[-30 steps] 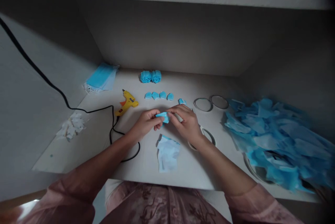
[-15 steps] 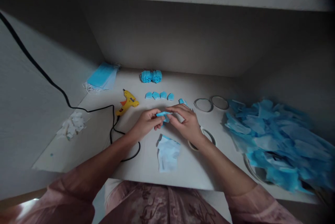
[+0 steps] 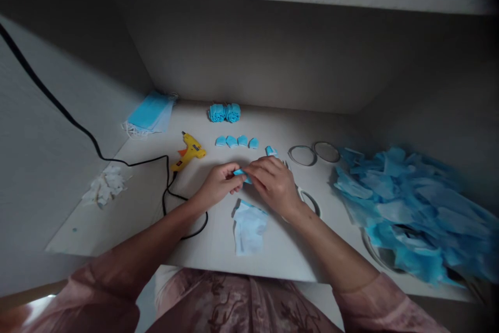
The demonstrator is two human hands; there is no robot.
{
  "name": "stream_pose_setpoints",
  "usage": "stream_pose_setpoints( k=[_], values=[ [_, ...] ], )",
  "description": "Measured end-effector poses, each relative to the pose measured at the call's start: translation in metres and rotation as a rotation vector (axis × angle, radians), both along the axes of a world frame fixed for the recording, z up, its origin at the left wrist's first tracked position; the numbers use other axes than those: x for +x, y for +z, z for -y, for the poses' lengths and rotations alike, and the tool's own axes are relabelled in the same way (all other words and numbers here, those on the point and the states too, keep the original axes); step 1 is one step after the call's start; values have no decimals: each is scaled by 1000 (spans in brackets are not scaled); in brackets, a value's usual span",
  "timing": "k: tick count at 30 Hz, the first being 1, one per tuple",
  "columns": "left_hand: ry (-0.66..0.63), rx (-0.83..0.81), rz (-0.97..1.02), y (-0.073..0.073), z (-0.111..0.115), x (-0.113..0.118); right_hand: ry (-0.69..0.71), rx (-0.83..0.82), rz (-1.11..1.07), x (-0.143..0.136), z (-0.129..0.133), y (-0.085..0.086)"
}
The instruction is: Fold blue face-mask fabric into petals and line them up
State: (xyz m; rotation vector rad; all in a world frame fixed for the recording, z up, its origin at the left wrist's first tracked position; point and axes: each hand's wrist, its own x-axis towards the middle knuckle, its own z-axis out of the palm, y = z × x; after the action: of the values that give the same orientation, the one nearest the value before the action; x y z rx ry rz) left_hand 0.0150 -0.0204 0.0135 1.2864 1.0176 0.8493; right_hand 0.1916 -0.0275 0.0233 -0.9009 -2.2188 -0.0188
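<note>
Between my two hands is a small folded piece of blue fabric [image 3: 238,172]. My left hand [image 3: 220,182] pinches it from the left with thumb and fingers. From the right, my right hand [image 3: 275,182] has its fingertips closed on the piece and covers part of it. Just below them on the table lies a flat white-and-blue fabric piece [image 3: 250,229]. Several small folded blue pieces [image 3: 232,141] sit in a row beyond my hands, with another blue piece [image 3: 272,151] to their right. White-handled scissors [image 3: 312,203] lie partly hidden under my right wrist.
A yellow glue gun [image 3: 189,151] with a black cord [image 3: 132,164] lies left. Behind are blue face masks [image 3: 150,112] and two blue rolled bundles [image 3: 225,112]. White scraps [image 3: 105,186] lie far left. Metal rings [image 3: 303,156] and a large blue fabric heap [image 3: 409,203] are right.
My right hand has turned over the small blue piece and its fingers have drawn together, hiding more of it. My left hand keeps its pinch in about the same place.
</note>
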Motion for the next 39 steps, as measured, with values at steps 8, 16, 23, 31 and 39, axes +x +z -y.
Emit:
stream_pose_setpoints(
  k=[8, 16, 23, 31, 39],
  values=[
    [31, -22, 86, 6, 0, -1, 17, 50, 42, 2, -1, -2],
    [12, -18, 140, 6, 1, -1, -10, 111, 33, 3, -3, -4],
    [26, -62, 191, 3, 1, -2, 9, 90, 27, 3, -2, -5],
    [43, -28, 103, 7, 1, -3, -50, -471, -453, 3, -7, -2],
    [67, 45, 48, 9, 2, -1, 114, -1027, -618, 0, -12, -6]
  ],
)
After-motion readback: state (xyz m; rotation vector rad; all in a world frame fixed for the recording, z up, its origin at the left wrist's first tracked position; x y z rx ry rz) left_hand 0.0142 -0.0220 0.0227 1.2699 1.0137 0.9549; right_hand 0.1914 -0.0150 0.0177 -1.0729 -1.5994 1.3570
